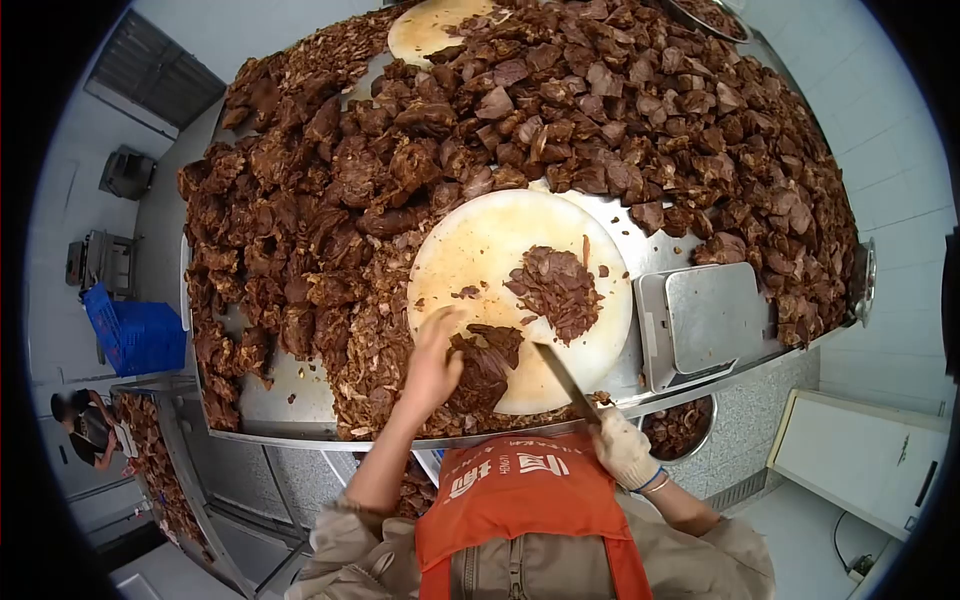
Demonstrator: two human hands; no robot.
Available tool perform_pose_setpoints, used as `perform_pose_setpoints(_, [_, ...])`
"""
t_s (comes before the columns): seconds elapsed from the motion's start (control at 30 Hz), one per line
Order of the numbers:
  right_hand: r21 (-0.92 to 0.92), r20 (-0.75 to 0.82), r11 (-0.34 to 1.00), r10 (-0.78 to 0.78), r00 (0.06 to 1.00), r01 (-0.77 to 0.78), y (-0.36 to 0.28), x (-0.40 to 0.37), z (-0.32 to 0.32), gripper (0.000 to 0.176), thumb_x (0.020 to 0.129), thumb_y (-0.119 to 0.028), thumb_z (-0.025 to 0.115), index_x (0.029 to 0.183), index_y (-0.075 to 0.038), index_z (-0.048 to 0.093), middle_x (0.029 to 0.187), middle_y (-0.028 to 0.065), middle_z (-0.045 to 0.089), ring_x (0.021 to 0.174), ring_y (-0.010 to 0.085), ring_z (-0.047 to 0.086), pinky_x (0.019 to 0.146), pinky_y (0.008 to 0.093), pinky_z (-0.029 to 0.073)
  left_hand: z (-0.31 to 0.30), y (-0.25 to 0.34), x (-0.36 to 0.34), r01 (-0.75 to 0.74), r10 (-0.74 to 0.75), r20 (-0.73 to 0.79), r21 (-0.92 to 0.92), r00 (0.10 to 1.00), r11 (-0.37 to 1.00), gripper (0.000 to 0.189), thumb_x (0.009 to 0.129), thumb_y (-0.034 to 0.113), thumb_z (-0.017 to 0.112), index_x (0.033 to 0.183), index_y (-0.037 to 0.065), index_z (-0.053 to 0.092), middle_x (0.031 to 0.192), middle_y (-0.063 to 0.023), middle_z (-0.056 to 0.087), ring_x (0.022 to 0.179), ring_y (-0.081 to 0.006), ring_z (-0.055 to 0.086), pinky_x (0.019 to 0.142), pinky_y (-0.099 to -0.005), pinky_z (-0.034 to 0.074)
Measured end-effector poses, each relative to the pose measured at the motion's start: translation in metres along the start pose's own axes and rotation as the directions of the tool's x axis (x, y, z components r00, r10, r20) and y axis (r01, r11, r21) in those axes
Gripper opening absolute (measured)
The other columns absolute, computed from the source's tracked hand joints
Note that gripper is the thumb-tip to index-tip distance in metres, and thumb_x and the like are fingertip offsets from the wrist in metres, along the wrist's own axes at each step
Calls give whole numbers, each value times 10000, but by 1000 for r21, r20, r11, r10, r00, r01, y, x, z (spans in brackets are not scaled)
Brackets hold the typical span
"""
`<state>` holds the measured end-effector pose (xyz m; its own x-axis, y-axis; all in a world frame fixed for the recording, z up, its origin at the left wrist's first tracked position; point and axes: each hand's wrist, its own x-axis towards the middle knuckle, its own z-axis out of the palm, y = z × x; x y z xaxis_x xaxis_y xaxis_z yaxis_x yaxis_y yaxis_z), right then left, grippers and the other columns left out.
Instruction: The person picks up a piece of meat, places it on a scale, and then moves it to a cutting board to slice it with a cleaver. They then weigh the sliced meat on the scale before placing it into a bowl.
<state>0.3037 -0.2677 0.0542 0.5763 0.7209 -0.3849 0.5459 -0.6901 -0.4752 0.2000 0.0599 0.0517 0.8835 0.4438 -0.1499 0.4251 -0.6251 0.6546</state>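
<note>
A round white cutting board [450, 240] lies near the front edge of the metal table. My left hand [432, 362] is bare and at the board's left rim, its fingers and thumb apart, beside a dark pile of sliced meat [488, 362]. In my right hand [622, 450], which wears a white knit glove, is the handle of a knife [566, 382]. The blade points up and left over the board's lower right part. Thin meat slices [558, 292] lie heaped on the right half of the board, with small scraps around them.
Large cooked meat chunks [370, 170] cover the table's left and back. A flat metal-topped scale [710, 315] stands right of the board. Below the edge is a bowl of meat [680, 428]. Another person [88, 430] is at a far-left table; a blue crate [140, 335] stands behind.
</note>
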Motion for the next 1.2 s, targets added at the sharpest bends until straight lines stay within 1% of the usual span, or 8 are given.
perform_pose_setpoints(0.07, [20, -224, 1000, -8, 974, 13, 18, -3, 6, 243, 906, -161, 589, 1099, -16, 562, 897, 204, 607, 733, 384, 637, 607, 486, 514, 40, -15, 44, -423, 336, 381, 171, 861, 890, 642, 780, -42, 596, 1381, 153, 481, 1452, -173, 392, 1324, -358, 407, 1075, -474, 400])
perform_pose_setpoints(0.13, [31, -290, 999, 42, 956, -35, 20, -6, 11, 188, 902, -166, 599, 1026, -28, 566, 839, 205, 607, 721, 387, 635, 607, 489, 509, 69, -10, 76, -443, 134, 718, 262, 683, 857, 659, 749, 29, 666, 1373, 156, 495, 1415, -186, 432, 1296, -381, 431, 1056, -447, 409])
perform_pose_setpoints(0.37, [201, -225, 979, 13, 974, 33, 39, -20, 37, 189, 891, -169, 590, 980, -5, 557, 816, 226, 618, 762, 414, 631, 673, 501, 506, 36, 48, 115, 171, 142, 572, -459, 808, 872, 614, 768, 183, 689, 1330, 123, 448, 1247, -199, 493, 1198, -384, 473, 1080, -434, 345])
perform_pose_setpoints(0.43, [240, -265, 966, -34, 964, 100, 40, -19, 50, 211, 896, -191, 575, 948, 13, 556, 812, 224, 619, 772, 407, 635, 702, 493, 507, 68, 104, 134, -347, 441, 396, -289, 805, 892, 612, 787, 32, 596, 1358, 144, 406, 1267, -181, 402, 1226, -324, 438, 1041, -414, 370])
perform_pose_setpoints(0.47, [235, -198, 970, -19, 980, 66, 38, -16, 51, 204, 893, -181, 566, 946, 15, 552, 823, 232, 605, 799, 391, 631, 705, 459, 519, 76, 153, 132, -510, 523, 355, -138, 775, 849, 593, 774, 69, 605, 1326, 81, 389, 1286, -218, 346, 1248, -429, 334, 1094, -463, 291])
perform_pose_setpoints(0.57, [-104, -183, 968, -246, 952, 230, 48, 3, 80, 118, 872, -113, 527, 872, 5, 536, 773, 210, 619, 693, 371, 657, 593, 446, 536, 166, 228, 140, -722, 712, 133, 197, 690, 663, 503, 799, 9, 581, 1276, 7, 420, 1265, -222, 356, 1161, -400, 395, 999, -491, 360])
perform_pose_setpoints(0.8, [195, -286, 966, -107, 952, 168, 35, 13, 71, 131, 901, -132, 517, 925, -3, 517, 841, 203, 620, 738, 380, 668, 607, 450, 555, 172, 267, 122, -755, 706, 341, 20, 621, 655, 866, 642, 147, 686, 1443, 104, 360, 1444, -224, 274, 1336, -427, 259, 1089, -549, 223])
perform_pose_setpoints(1.2, [118, -269, 933, -299, 916, 339, 31, 20, 51, 150, 913, -162, 502, 907, -15, 530, 802, 182, 609, 712, 373, 642, 606, 463, 535, 107, 232, 135, -587, 587, 34, 2, 809, 809, 521, 790, 28, 649, 1287, 61, 498, 1409, -217, 351, 1303, -420, 366, 1079, -495, 351])
